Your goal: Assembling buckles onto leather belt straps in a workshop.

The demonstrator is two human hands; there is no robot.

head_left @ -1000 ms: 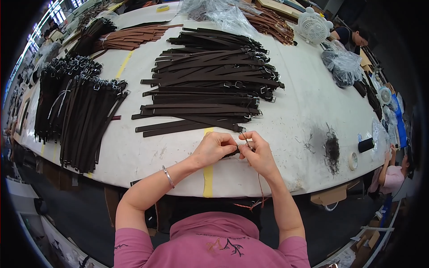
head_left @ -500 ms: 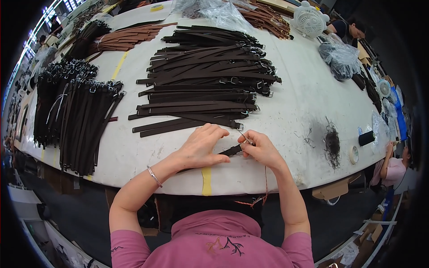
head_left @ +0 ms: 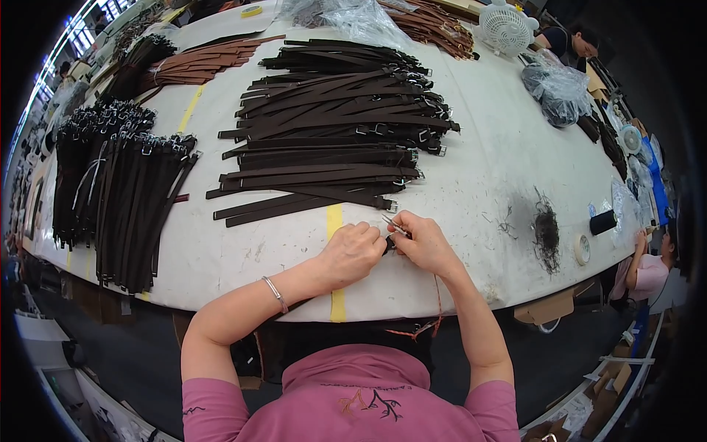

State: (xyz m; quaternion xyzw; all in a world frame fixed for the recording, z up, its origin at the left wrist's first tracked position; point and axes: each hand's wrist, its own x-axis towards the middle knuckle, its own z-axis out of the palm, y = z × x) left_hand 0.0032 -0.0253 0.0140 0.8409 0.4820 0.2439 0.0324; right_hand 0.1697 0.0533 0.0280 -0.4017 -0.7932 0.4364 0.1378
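Observation:
Near the table's front edge, my left hand (head_left: pixel 352 254) is closed over a dark brown buckle strap (head_left: pixel 389 244). The strap's end shows between my two hands, and most of its length is hidden under my left hand and forearm. My right hand (head_left: pixel 423 243) meets the left at that end, its fingers closed round small metal thread snips (head_left: pixel 390 222) whose tips point up and left. An orange cord (head_left: pixel 439 298) hangs below my right hand. Just beyond, loose straps (head_left: pixel 309 202) lie across the table with their buckles to the right.
A large pile of dark straps (head_left: pixel 339 114) covers the table's middle, and buckled bundles (head_left: pixel 121 191) stand at left. To the right are thread scraps (head_left: pixel 546 234), a tape roll (head_left: pixel 582 253) and a black thread spool (head_left: pixel 602 222). A white fan (head_left: pixel 506 29) is far back; other people (head_left: pixel 646 269) sit around.
My left hand has gone from spread fingers beside the strap to a closed grip on it, moving right against my right hand. The snips have tilted slightly up and left.

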